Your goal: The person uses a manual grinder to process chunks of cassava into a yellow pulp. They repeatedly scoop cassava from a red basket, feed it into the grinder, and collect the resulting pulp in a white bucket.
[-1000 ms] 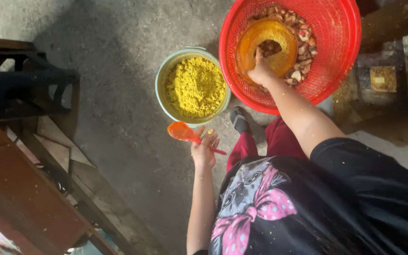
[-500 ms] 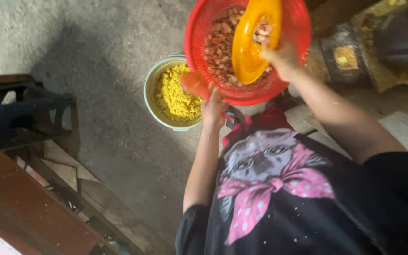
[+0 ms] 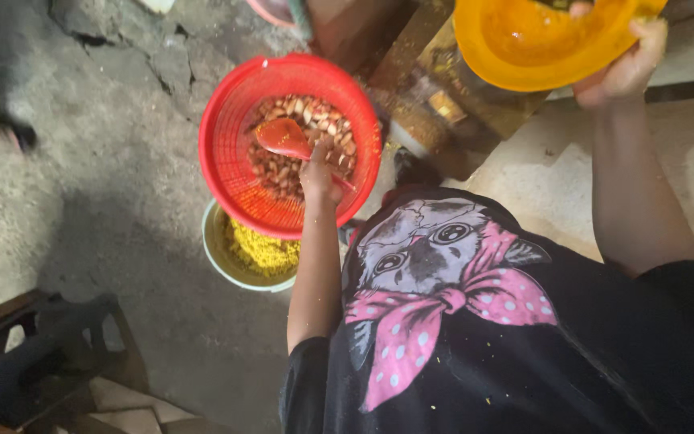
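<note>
While the left hand (image 3: 319, 173) is clenched round the handle of a red spoon (image 3: 283, 137), its scoop lies on the nuts (image 3: 315, 116) in the red basket (image 3: 226, 112). The right hand (image 3: 624, 68) grips the rim of an orange bowl (image 3: 540, 44), held high and well apart from the basket, tilted so its inside shows. It looks empty, though its far side is cut off. The basket sits over a pale bowl (image 3: 217, 255) of yellow meal (image 3: 267, 251) on the concrete floor (image 3: 114, 201), covering most of it. To my eye the work in hand is spooning through the nuts. Lifting a load out would call for a level spoon and the orange bowl brought closer, or nuts may spill on the floor.
</note>
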